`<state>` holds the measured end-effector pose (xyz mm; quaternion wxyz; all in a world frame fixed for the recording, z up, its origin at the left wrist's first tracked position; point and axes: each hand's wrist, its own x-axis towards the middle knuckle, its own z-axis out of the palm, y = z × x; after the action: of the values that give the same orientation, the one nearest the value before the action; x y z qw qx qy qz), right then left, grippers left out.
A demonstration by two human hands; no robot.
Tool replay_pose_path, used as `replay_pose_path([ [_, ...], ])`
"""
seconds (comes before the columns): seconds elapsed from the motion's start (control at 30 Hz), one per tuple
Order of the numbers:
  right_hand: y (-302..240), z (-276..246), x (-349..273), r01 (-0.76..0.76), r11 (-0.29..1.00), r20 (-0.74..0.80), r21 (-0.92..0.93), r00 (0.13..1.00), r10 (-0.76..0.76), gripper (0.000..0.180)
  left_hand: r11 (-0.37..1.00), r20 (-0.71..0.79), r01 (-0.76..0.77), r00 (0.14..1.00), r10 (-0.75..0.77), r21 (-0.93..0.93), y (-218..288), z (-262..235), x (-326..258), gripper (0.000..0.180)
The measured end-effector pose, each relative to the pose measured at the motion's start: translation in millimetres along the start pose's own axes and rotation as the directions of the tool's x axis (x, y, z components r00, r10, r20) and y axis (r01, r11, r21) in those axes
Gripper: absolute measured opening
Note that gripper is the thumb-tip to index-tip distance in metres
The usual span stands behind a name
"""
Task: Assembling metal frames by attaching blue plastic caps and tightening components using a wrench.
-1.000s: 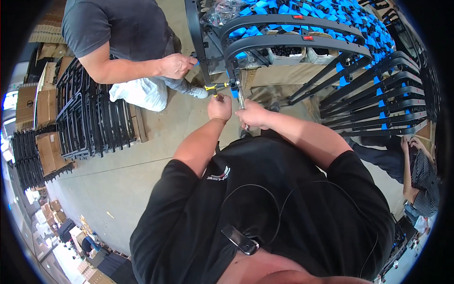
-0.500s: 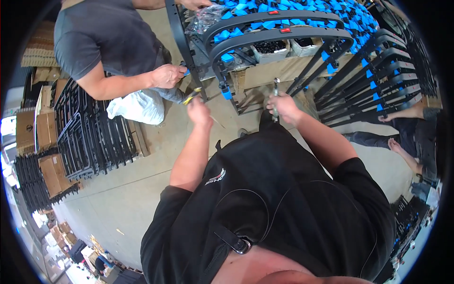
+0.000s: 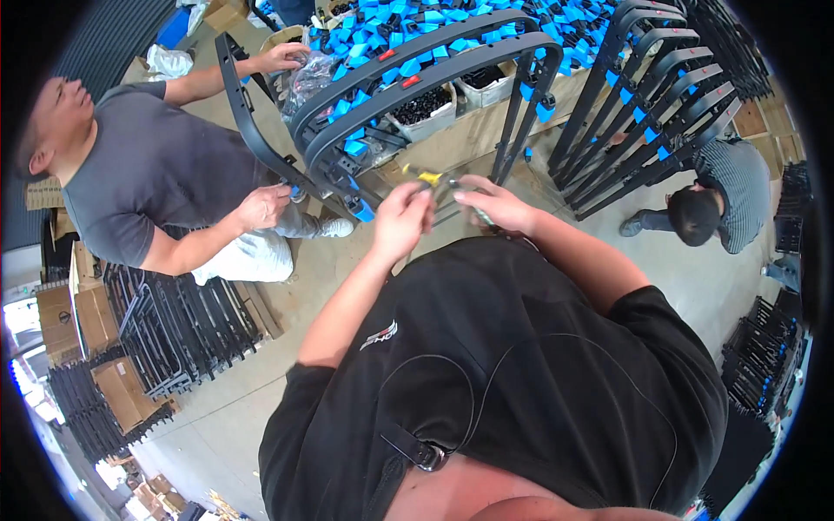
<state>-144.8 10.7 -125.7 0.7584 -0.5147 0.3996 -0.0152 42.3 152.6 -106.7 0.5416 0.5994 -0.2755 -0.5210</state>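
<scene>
In front of my chest, my left hand [image 3: 401,219] is closed around a small yellow-and-black tool [image 3: 424,174] whose exact kind I cannot make out. My right hand [image 3: 497,208] grips a slim silver metal tool [image 3: 483,218], its lower end showing below the fingers. The two tools' upper ends are close together; whether they touch is unclear. Just beyond stand two curved black metal frames [image 3: 415,84] with red inserts and blue corner pieces. At left, a co-worker's hand [image 3: 262,208] holds another black frame [image 3: 241,113].
Blue corner pieces [image 3: 486,17] heap on the bench behind the frames, beside bins of black parts [image 3: 423,114]. More black frames [image 3: 669,65] lean at right, near another bent-over person [image 3: 725,200]. Stacked black frames [image 3: 178,317] and cardboard boxes [image 3: 59,319] are at left.
My hands have come together, bringing both tools close to each other. The view has shifted, with the frames now further left and more of the co-worker visible. The person at right now bends forward.
</scene>
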Motion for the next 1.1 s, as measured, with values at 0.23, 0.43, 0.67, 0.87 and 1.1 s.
replay_pose_path([
  [0.23, -43.1, -63.3, 6.5, 0.176, 0.952, -0.027, 0.250, 0.984, -0.175, 0.040, 0.971, -0.059, -0.038, 0.997, 0.054, 0.237, 12.6, 97.4, 77.5, 0.020],
  [0.43, -43.3, -146.7, 1.5, 0.266, 0.937, 0.035, 0.225, 0.959, -0.281, 0.039, 0.996, 0.005, -0.003, 1.000, 0.003, -0.091, 1.5, 168.7, 147.7, 0.031],
  [0.67, -14.2, -263.0, 24.0, 0.418, 0.789, -0.458, -0.451, 0.650, -0.606, 0.035, 0.900, -0.193, 0.213, 0.970, -0.148, 0.381, 19.6, 215.5, 194.4, 0.022],
  [0.87, -47.9, -318.2, 47.1, 0.326, 0.945, -0.460, -0.024, 0.836, -0.300, 0.037, 0.944, -0.120, 0.276, 0.959, -0.257, 0.182, 16.7, 252.3, 233.3, 0.017],
  [1.1, -63.2, -321.5, 85.4, 0.304, 0.936, -0.389, 0.174, 0.895, -0.219, 0.034, 0.965, -0.161, 0.262, 0.952, -0.260, -0.009, 30.2, 280.8, 231.3, 0.024],
])
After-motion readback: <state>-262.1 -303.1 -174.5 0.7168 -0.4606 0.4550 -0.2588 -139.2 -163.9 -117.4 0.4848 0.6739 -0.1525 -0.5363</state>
